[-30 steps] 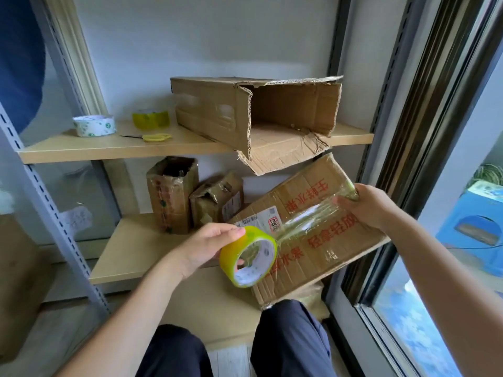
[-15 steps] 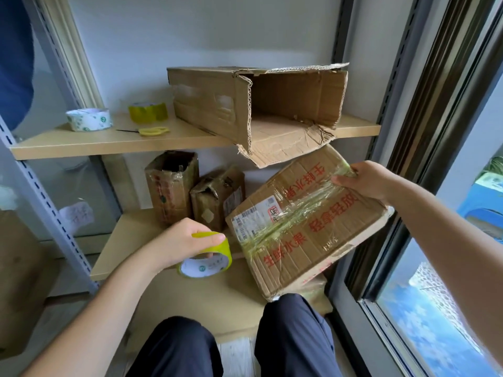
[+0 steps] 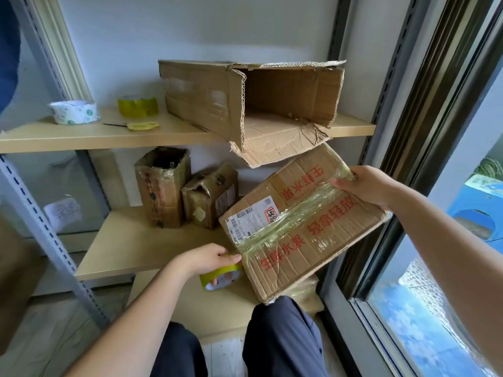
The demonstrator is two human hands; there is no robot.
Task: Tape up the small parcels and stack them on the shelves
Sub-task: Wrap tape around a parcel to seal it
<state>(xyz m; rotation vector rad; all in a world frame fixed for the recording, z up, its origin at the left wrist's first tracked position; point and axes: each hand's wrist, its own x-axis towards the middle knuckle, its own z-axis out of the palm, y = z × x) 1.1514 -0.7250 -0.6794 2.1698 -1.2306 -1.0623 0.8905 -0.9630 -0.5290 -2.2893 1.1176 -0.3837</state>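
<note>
Before wooden shelves (image 3: 152, 242), left hand (image 3: 202, 258) grips tape roll (image 3: 221, 276) (yellow), right hand (image 3: 367, 186) clasps parcel (image 3: 296, 240).

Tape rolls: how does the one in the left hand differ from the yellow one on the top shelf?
1. The left hand grips the held roll beside the parcel; the shelf roll stands untouched.
2. The held roll is tilted, its core facing the camera; the shelf roll lies flat on the top shelf.
3. The held roll is partly hidden by fingers; the shelf roll shows whole.
Both are yellowish packing tape.
</note>
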